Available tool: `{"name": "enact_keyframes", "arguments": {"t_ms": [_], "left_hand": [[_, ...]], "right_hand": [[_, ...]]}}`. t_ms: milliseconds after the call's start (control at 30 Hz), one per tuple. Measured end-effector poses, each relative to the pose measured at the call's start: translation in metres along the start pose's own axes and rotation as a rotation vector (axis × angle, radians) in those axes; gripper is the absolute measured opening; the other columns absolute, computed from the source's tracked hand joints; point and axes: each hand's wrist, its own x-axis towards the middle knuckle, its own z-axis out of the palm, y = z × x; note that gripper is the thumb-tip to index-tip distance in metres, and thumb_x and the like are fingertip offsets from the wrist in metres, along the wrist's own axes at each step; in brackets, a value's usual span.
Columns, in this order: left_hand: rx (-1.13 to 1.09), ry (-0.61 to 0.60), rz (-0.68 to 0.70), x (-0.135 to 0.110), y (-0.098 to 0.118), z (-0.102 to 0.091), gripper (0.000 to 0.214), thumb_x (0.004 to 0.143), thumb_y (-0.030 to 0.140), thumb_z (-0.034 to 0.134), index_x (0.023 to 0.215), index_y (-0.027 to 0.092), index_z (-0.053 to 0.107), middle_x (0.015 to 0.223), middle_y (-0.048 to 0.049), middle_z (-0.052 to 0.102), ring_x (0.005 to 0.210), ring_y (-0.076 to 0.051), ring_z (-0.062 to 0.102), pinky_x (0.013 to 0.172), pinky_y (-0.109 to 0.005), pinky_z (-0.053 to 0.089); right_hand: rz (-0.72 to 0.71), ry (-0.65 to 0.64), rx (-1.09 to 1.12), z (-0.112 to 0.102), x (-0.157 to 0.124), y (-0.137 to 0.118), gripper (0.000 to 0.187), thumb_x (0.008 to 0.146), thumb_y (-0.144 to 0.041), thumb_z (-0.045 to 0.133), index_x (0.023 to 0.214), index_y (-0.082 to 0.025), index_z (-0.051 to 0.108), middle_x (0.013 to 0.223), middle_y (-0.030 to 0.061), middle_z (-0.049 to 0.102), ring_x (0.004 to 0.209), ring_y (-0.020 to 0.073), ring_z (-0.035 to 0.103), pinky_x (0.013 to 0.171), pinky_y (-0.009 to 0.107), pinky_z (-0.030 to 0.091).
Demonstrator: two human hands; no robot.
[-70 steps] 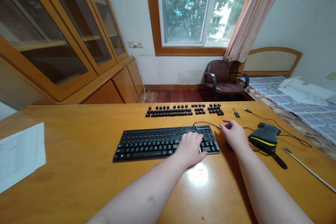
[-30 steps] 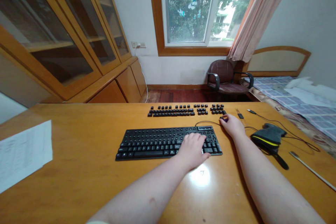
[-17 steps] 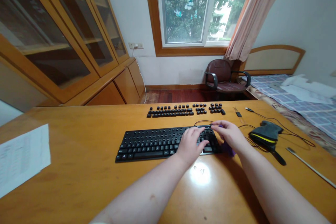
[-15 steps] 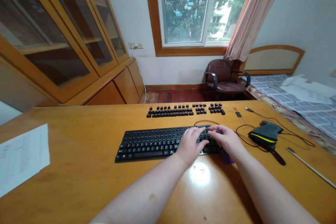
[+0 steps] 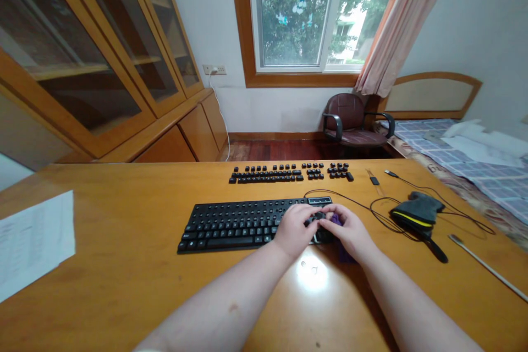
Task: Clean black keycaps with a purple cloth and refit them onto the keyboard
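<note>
A black keyboard lies on the wooden desk, with many upper keycaps off and lower ones in place. Over its right end, my left hand has its fingers curled and closed, and whatever they pinch is hidden. My right hand meets it there, thumb and fingers bent inward, closed around part of a purple cloth that hangs under the palm. The fingertips of both hands nearly touch. Behind the keyboard, loose black keycaps stand in rows.
On the right lie a grey-black brush-like tool with a yellow stripe, a black cable, a thin white stick brush and a small wire keycap puller. Printed paper rests at the left.
Both hands have drawn closer together over the keyboard's right end, and their fingers have curled in. The right hand has moved slightly left with the purple cloth. The keyboard has shifted slightly left.
</note>
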Motion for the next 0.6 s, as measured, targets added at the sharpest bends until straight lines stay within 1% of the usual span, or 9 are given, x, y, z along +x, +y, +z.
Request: {"name": "enact_keyframes", "arguments": {"t_ms": [100,167,233,300,367,433,500,567,600], "left_hand": [[-0.040,0.058,-0.092,0.003,0.000,-0.002,0.021,0.073,0.020,0.065,0.093,0.020,0.067,0.090,-0.0049,0.064,0.083,-0.017,0.058,0.080,-0.032,0.049],[-0.064,0.067,-0.154,0.005,0.001,-0.004,0.021,0.073,0.019,0.064,0.094,0.020,0.066,0.087,-0.0040,0.063,0.075,-0.014,0.057,0.075,-0.030,0.049],[-0.075,0.066,-0.194,0.006,0.001,-0.006,0.022,0.073,0.016,0.062,0.095,0.019,0.065,0.082,-0.0024,0.062,0.069,-0.013,0.055,0.072,-0.028,0.049],[-0.077,0.057,-0.213,0.006,0.002,-0.007,0.022,0.074,0.016,0.061,0.095,0.019,0.065,0.078,-0.0014,0.060,0.068,-0.012,0.054,0.071,-0.027,0.048],[-0.081,0.043,-0.217,0.007,0.003,-0.008,0.022,0.073,0.017,0.061,0.095,0.019,0.065,0.078,-0.0011,0.060,0.068,-0.012,0.054,0.071,-0.026,0.048],[-0.088,0.034,-0.215,0.006,0.004,-0.008,0.021,0.074,0.018,0.062,0.095,0.019,0.065,0.079,-0.0014,0.061,0.068,-0.012,0.055,0.071,-0.026,0.048],[-0.098,0.030,-0.206,0.006,0.004,-0.007,0.021,0.074,0.020,0.062,0.095,0.019,0.065,0.080,-0.0018,0.061,0.069,-0.012,0.055,0.072,-0.027,0.049],[-0.114,0.029,-0.180,0.005,0.005,-0.008,0.021,0.074,0.021,0.062,0.095,0.019,0.065,0.079,-0.0023,0.061,0.068,-0.013,0.055,0.071,-0.028,0.049],[-0.123,0.029,-0.157,0.005,0.005,-0.008,0.021,0.074,0.021,0.062,0.095,0.019,0.065,0.080,-0.0028,0.061,0.069,-0.013,0.056,0.071,-0.028,0.049]], "right_hand": [[-0.079,0.062,0.089,-0.007,0.001,0.000,0.017,0.071,-0.026,0.058,0.087,-0.021,0.056,0.075,-0.0003,0.055,0.068,0.0146,0.050,0.063,0.026,0.041],[-0.138,0.132,0.117,-0.011,0.003,0.001,0.009,0.071,-0.023,0.055,0.079,-0.021,0.056,0.076,-0.0002,0.055,0.068,0.0148,0.051,0.063,0.027,0.042],[-0.164,0.218,0.106,-0.013,0.004,0.000,0.007,0.073,-0.023,0.053,0.078,-0.021,0.056,0.079,0.0008,0.057,0.072,0.0163,0.054,0.067,0.029,0.044],[-0.193,0.305,0.039,-0.015,0.003,-0.002,0.010,0.075,-0.025,0.053,0.082,-0.022,0.059,0.086,0.0031,0.059,0.082,0.0188,0.057,0.076,0.033,0.044],[-0.252,0.391,-0.107,-0.016,0.002,-0.004,0.014,0.076,-0.029,0.056,0.085,-0.021,0.064,0.094,0.0056,0.060,0.091,0.0213,0.056,0.085,0.037,0.042],[-0.292,0.450,-0.229,-0.017,0.000,-0.007,0.018,0.076,-0.032,0.058,0.087,-0.021,0.068,0.098,0.0070,0.060,0.095,0.0223,0.055,0.087,0.038,0.041],[-0.243,0.451,-0.187,-0.017,0.000,-0.009,0.024,0.076,-0.035,0.059,0.095,-0.022,0.067,0.096,0.0071,0.061,0.089,0.0212,0.057,0.082,0.037,0.044],[-0.146,0.415,-0.023,-0.014,0.000,-0.011,0.030,0.074,-0.037,0.062,0.100,-0.022,0.064,0.091,0.0063,0.063,0.082,0.0195,0.059,0.075,0.034,0.047],[-0.105,0.397,0.051,-0.012,0.001,-0.011,0.032,0.072,-0.038,0.065,0.099,-0.021,0.062,0.087,0.0057,0.064,0.078,0.0188,0.060,0.072,0.033,0.047]]}}
